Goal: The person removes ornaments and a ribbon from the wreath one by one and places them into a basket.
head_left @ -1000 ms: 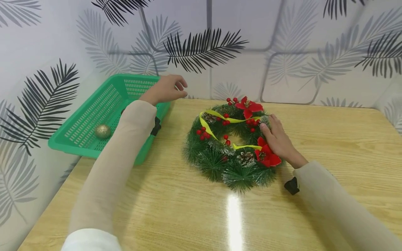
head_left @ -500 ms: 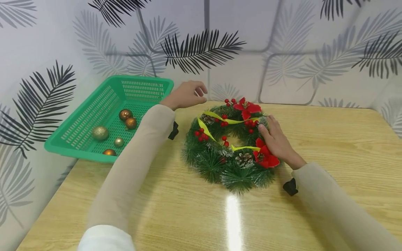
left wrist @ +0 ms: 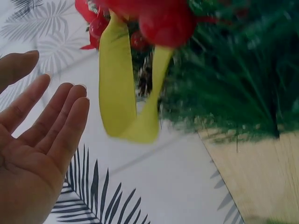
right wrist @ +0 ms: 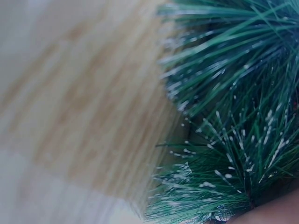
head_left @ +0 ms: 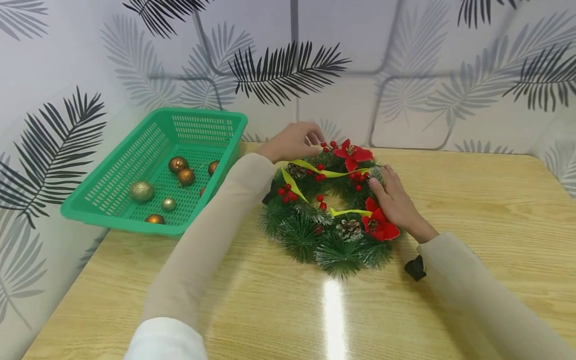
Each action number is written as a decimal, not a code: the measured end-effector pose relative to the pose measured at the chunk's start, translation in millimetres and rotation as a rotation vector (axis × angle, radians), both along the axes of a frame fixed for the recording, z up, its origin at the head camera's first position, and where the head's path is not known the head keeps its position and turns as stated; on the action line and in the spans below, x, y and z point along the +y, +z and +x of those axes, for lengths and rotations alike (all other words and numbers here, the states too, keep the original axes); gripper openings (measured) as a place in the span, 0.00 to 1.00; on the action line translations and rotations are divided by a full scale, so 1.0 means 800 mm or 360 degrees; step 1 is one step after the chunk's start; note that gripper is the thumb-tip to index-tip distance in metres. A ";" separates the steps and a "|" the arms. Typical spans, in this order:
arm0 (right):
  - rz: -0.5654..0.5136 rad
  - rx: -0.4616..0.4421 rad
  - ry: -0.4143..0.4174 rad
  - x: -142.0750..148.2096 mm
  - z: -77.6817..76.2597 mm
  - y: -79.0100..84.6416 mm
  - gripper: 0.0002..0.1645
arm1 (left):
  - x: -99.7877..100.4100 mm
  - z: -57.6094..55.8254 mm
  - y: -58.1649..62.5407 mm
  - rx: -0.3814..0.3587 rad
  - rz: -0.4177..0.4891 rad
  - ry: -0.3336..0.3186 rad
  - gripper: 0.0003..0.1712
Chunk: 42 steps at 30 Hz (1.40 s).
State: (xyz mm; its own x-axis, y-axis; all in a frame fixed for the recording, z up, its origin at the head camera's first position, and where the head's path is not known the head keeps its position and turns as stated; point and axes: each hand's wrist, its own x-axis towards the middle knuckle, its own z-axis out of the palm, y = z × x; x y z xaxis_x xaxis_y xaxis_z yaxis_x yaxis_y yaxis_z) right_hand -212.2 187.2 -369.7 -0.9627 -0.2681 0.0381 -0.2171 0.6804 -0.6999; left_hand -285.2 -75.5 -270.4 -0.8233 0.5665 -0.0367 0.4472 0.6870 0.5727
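Observation:
A green Christmas wreath point(head_left: 301, 237) with red poinsettias, berries and pine cones lies on the table. A yellow ribbon point(head_left: 346, 173) loops over it, and in the left wrist view this ribbon point(left wrist: 117, 84) hangs close to the fingertips. My left hand point(head_left: 292, 142) hovers at the wreath's back left, near the red berries point(head_left: 328, 146). In the left wrist view the left hand point(left wrist: 42, 126) shows loosely extended fingers and a bare palm. My right hand point(head_left: 398, 200) holds the wreath's right side, thumb on top beside the lower poinsettia point(head_left: 380, 225).
A green plastic basket point(head_left: 121, 227) stands at the left with several gold and copper ball ornaments point(head_left: 142, 191) inside. The wooden table point(head_left: 252, 300) meets a leaf-patterned wall point(head_left: 337, 100) at the back.
My left hand has moved right from over the basket's edge to the wreath's back left, uncovering more ornaments. The right hand has stayed on the wreath.

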 end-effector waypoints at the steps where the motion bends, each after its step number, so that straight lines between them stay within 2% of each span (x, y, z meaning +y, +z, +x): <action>1: -0.0001 0.0001 0.0002 0.000 0.000 0.000 0.44 | 0.002 0.000 -0.001 -0.0001 0.0003 -0.0010 0.17; 5: -0.0009 0.0009 0.0010 -0.001 0.000 0.002 0.44 | 0.012 -0.001 -0.007 0.0012 -0.0007 -0.0051 0.17; 15: -0.0010 0.0008 0.0014 -0.001 -0.002 0.004 0.45 | 0.041 -0.004 -0.024 0.0045 -0.0133 -0.0101 0.16; 20: -0.0017 0.0006 0.0016 -0.001 -0.002 0.007 0.45 | 0.041 -0.005 -0.028 0.0079 -0.0166 -0.0145 0.15; 26: -0.0016 0.0011 0.0019 -0.001 -0.001 0.007 0.45 | 0.032 -0.003 -0.031 0.0065 -0.0149 -0.0101 0.14; 33: -0.0009 0.0012 0.0017 -0.002 -0.001 0.006 0.45 | 0.029 -0.001 -0.036 0.0042 -0.0284 -0.0090 0.15; 42: -0.0004 -0.0002 -0.0002 0.000 0.001 0.002 0.45 | 0.045 0.001 -0.048 0.0083 -0.0481 -0.0124 0.14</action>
